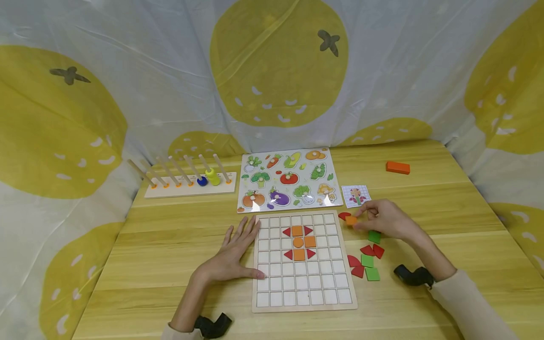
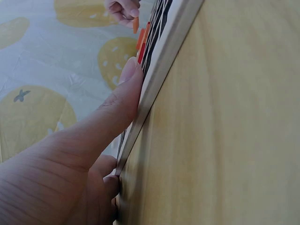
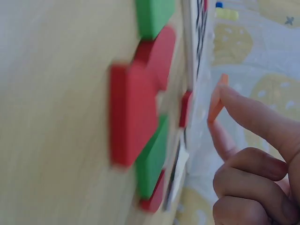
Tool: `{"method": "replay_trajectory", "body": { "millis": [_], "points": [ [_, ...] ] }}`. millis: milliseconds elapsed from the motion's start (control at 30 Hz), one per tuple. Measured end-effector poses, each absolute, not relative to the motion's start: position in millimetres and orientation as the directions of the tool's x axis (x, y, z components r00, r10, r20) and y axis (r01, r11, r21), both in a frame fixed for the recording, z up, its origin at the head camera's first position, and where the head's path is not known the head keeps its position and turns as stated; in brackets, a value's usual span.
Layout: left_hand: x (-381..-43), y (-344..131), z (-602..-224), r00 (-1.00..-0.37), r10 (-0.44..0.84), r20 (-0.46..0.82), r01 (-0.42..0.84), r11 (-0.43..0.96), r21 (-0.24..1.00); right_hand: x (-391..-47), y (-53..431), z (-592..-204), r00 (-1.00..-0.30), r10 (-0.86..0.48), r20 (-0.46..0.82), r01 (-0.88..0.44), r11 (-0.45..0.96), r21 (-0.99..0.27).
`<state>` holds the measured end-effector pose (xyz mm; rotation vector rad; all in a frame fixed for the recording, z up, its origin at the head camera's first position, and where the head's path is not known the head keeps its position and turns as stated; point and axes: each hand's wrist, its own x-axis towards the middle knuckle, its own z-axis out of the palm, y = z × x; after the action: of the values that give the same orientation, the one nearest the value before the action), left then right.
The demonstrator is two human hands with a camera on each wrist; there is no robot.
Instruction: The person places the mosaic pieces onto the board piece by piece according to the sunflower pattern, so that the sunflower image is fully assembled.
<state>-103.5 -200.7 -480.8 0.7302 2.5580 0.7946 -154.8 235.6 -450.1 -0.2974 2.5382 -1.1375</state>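
Observation:
My right hand [image 1: 384,218] pinches an orange square tile [image 1: 351,220] between thumb and finger, just off the right edge of a wooden grid board [image 1: 282,283]. In the right wrist view the orange tile [image 3: 218,99] is seen edge-on, raised off the table. My left hand [image 1: 231,257] lies spread at the board's left edge, its thumb [image 2: 126,89] on the rim. On the board sit an orange round tile [image 1: 298,242], several orange squares [image 1: 310,242] around it and several red triangles [image 1: 288,255].
Red quarter-round tiles [image 1: 353,261] and green squares [image 1: 372,274] lie right of the board. A pattern card [image 1: 356,196] and a vegetable knob puzzle [image 1: 289,178] lie behind. A peg stand [image 1: 191,185] stands back left. An orange block [image 1: 397,167] rests back right.

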Motion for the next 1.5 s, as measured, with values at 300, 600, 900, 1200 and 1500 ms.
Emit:
{"method": "replay_trajectory", "body": {
  "millis": [300,600,900,1200,1500],
  "points": [
    [-103,-201,-481,-0.800,0.571,-0.185,0.368,0.710,0.601,-145,164,-438,-0.889,-0.425,-0.170,-0.143,0.611,-0.778],
    [-103,-200,-481,-0.799,0.570,-0.191,0.362,0.710,0.605,-140,97,-444,-0.855,-0.467,-0.226,-0.155,0.646,-0.747],
    [-103,-200,-480,-0.802,0.566,-0.190,0.358,0.711,0.605,-141,81,-446,-0.871,-0.415,-0.262,-0.105,0.679,-0.727],
    [-103,-200,-480,-0.804,0.563,-0.192,0.353,0.712,0.607,-142,79,-448,-0.872,-0.413,-0.263,-0.099,0.675,-0.731],
    [-103,-200,-481,-0.802,0.564,-0.194,0.355,0.712,0.606,-144,79,-454,-0.865,-0.447,-0.227,-0.137,0.646,-0.751]
  ]
}}
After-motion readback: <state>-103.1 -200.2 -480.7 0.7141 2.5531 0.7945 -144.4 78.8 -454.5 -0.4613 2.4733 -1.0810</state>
